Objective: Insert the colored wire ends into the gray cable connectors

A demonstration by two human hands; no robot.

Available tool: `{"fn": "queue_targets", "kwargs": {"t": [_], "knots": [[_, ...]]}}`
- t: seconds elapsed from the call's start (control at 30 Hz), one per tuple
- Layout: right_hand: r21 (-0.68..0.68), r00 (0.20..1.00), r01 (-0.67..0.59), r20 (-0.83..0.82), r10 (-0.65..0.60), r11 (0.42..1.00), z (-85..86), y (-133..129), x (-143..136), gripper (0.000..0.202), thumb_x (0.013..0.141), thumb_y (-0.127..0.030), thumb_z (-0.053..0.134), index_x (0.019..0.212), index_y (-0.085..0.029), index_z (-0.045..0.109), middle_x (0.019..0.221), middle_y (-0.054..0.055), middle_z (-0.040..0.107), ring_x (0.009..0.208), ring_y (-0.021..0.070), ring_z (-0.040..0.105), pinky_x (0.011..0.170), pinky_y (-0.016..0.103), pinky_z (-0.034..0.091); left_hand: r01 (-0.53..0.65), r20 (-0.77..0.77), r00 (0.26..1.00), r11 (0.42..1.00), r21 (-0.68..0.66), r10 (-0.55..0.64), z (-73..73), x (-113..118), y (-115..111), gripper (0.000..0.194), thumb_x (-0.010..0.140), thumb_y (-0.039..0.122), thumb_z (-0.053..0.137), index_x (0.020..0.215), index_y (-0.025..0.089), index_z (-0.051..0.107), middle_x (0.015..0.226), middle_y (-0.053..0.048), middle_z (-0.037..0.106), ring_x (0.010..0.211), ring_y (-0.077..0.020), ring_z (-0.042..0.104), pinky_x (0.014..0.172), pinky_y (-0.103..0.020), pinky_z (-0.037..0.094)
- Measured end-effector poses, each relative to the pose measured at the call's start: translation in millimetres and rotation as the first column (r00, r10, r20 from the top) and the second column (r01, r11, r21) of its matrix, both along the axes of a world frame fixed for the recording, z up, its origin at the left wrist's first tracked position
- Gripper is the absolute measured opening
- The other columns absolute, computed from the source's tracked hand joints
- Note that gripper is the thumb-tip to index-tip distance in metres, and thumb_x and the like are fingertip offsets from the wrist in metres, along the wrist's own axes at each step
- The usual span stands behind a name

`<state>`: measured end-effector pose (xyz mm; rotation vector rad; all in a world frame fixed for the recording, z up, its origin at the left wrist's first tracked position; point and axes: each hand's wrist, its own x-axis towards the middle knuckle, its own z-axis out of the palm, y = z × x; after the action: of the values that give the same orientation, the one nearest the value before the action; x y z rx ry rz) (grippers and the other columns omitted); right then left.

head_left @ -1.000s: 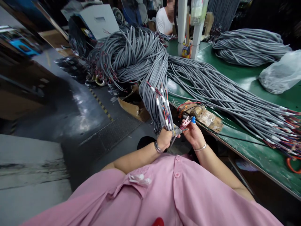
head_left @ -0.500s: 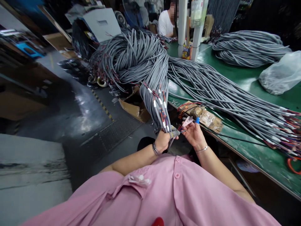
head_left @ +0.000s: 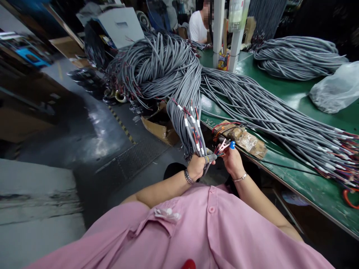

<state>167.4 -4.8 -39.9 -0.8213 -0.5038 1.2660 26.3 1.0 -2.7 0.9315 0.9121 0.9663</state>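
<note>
My left hand [head_left: 196,166] is closed around a grey multi-core cable [head_left: 211,158], whose stripped end points right. Thin coloured wires [head_left: 218,151] fan out from that end toward my right hand. Just beyond my left fist lie more grey cable ends [head_left: 198,140] with white bands and bare coloured wires. My right hand [head_left: 233,161] is pinched on a small pale pink clip-like piece [head_left: 223,145] beside the wires. A blue cover [head_left: 232,145] sits on one of its digits. Whether its fingers also grip a wire is hidden.
A large heap of grey cables [head_left: 159,63] hangs over the bench's left end. More cables [head_left: 260,101] run along the green bench [head_left: 297,99]. A taped wooden block [head_left: 249,142] lies at its edge. Behind are a plastic bag [head_left: 336,87] and a seated person [head_left: 198,28].
My right hand has turned and its fingers have folded in more. The pink piece has tilted and come closer to the wires. My left hand has shifted slightly right with the cable.
</note>
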Motion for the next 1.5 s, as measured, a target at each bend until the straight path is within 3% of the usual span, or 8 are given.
{"fn": "queue_targets", "kwargs": {"t": [0.1,0.27,0.7,0.83,0.93,1.13,1.3,1.5], "knots": [[-0.02,0.983,-0.099,-0.156,0.095,0.995,0.5,4.0,0.1,0.035,0.077,-0.055,0.066,0.083,-0.02,0.068,0.084,0.002,0.072,0.064,0.0123,0.06,0.061,0.026,0.051,0.006,0.001,1.0,1.0,-0.003,-0.006,1.8,0.5,0.2,0.024,0.06,0.031,0.078,0.06,0.014,0.061,0.052,0.0,0.059,0.048,-0.0112,0.055,0.05,-0.024,0.042],[-0.049,0.952,-0.083,-0.298,0.065,0.995,4.4,7.4,-1.5,0.024,0.075,-0.044,0.073,0.079,-0.021,0.067,0.079,0.001,0.072,0.065,0.0131,0.061,0.062,0.027,0.053,-0.006,0.005,1.0,1.0,-0.009,0.006,-0.1,-0.1,0.7,0.023,0.059,0.028,0.079,0.061,0.014,0.061,0.052,0.0,0.059,0.048,-0.0108,0.055,0.05,-0.023,0.042],[-0.055,0.94,-0.171,-0.307,0.146,0.984,5.5,0.2,1.1,0.04,0.079,-0.061,0.059,0.083,-0.022,0.065,0.083,0.002,0.071,0.065,0.0129,0.062,0.061,0.026,0.051,-0.008,-0.008,1.0,0.999,0.038,0.008,-8.2,-9.8,-2.0,0.021,0.062,0.029,0.078,0.064,0.014,0.063,0.054,-0.001,0.062,0.05,-0.0112,0.057,0.052,-0.023,0.044],[-0.048,0.942,-0.197,-0.286,0.175,0.979,6.7,-2.8,3.2,0.03,0.081,-0.05,0.065,0.089,-0.021,0.067,0.085,0.002,0.072,0.067,0.0117,0.062,0.062,0.024,0.051,-0.021,0.015,1.0,0.999,0.037,0.02,-6.9,-12.2,-3.2,0.021,0.061,0.028,0.078,0.066,0.014,0.063,0.056,-0.001,0.062,0.051,-0.0115,0.059,0.052,-0.023,0.044],[-0.041,0.965,-0.157,-0.217,0.144,0.987,4.0,-4.9,4.2,0.025,0.081,-0.045,0.066,0.088,-0.021,0.068,0.081,0.001,0.07,0.067,0.012,0.061,0.062,0.024,0.051,-0.039,0.031,0.999,0.999,0.015,0.038,-4.1,-9.2,-3.1,0.022,0.06,0.027,0.079,0.065,0.014,0.062,0.055,0.0,0.062,0.05,-0.0111,0.058,0.05,-0.022,0.043],[0.007,0.983,0.134,0.125,-0.134,0.991,-3.6,-7.1,4.1,0.031,0.083,-0.048,0.062,0.076,-0.018,0.069,0.066,-0.001,0.064,0.059,0.009,0.053,0.058,0.021,0.046,-0.065,0.045,0.997,0.998,-0.02,0.066,-3.9,-2.4,-1.6,0.023,0.059,0.027,0.08,0.066,0.014,0.063,0.054,0.0,0.062,0.05,-0.0119,0.059,0.05,-0.023,0.043],[-0.021,0.981,-0.099,-0.168,0.094,0.995,0.6,-0.7,1.0,0.035,0.077,-0.053,0.067,0.087,-0.02,0.07,0.08,0.002,0.071,0.067,0.0129,0.061,0.061,0.025,0.052,-0.06,0.023,0.998,0.998,-0.012,0.06,-6.5,-0.2,-0.9,0.023,0.06,0.029,0.079,0.065,0.014,0.063,0.053,0.0,0.062,0.048,-0.0102,0.056,0.049,-0.022,0.041],[-0.042,0.947,-0.09,-0.314,0.072,0.995,-1.1,5.0,-0.5,0.021,0.08,-0.041,0.069,0.083,-0.021,0.069,0.08,0.001,0.073,0.069,0.0126,0.063,0.065,0.025,0.054,-0.092,0.049,0.995,0.996,-0.003,0.092,-8.5,1.3,-0.5,0.021,0.06,0.026,0.078,0.065,0.014,0.062,0.054,0.0,0.061,0.049,-0.0105,0.057,0.051,-0.022,0.043]]}}
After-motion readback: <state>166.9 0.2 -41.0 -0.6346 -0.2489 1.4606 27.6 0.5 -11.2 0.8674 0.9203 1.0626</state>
